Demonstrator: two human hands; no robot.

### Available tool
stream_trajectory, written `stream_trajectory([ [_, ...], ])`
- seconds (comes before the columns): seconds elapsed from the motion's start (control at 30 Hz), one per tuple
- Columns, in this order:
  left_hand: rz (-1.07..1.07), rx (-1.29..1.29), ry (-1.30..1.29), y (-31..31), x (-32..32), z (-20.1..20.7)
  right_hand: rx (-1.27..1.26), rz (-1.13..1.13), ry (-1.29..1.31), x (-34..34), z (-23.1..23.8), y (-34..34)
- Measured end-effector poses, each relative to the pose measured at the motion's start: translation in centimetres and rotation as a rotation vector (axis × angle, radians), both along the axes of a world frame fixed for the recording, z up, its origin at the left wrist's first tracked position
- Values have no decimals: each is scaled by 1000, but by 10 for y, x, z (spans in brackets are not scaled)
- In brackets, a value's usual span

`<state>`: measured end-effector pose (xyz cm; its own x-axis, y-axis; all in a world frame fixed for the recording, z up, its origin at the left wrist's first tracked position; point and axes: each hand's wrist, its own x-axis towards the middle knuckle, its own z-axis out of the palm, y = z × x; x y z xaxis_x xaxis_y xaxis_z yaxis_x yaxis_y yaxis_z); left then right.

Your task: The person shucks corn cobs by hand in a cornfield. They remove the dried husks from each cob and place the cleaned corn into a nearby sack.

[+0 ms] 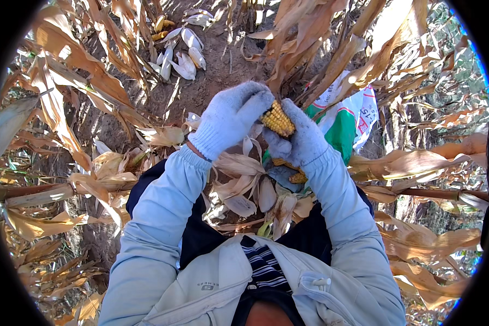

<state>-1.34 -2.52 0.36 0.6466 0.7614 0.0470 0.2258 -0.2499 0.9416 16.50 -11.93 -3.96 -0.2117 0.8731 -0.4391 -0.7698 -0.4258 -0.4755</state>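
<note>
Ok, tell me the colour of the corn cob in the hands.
Yellow corn cob, seen best in the head view.

One woven sack (346, 120), white with green panel and red print, right of centre, partly behind dry leaves

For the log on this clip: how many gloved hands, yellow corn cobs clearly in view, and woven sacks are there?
Gloved hands: 2, left hand and right hand
Yellow corn cobs: 2, held cob and cob below it
Woven sack, white and green: 1
Total: 5
</note>
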Motion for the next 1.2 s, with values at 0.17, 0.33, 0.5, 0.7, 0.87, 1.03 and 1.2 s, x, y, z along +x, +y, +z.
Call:
stream_trajectory([
  [0.17, 94, -478, -317, 4, 4, -8, -83, -13, 48, -5, 10, 2],
  [0.33, 210, -184, -268, 11, 3, -7, 43, -52, -76, -3, 9, 2],
  [0.5, 345, -140, -199, 13, -2, 2, 448, -45, -645, 2, 19, 4],
  [0.7, 202, -276, -219, 9, -3, -5, 584, -197, -1270, 5, 13, 7],
  [0.87, 32, -6, -118, 2, 0, 5, 668, -258, -1380, -3, 12, 5],
  [1.03, 76, -28, -65, 1, 1, 7, 570, -197, -1305, -3, 17, 2],
  [1.2, 29, -195, -342, 0, 1, 1, 454, -120, -1262, -5, 32, 4],
])
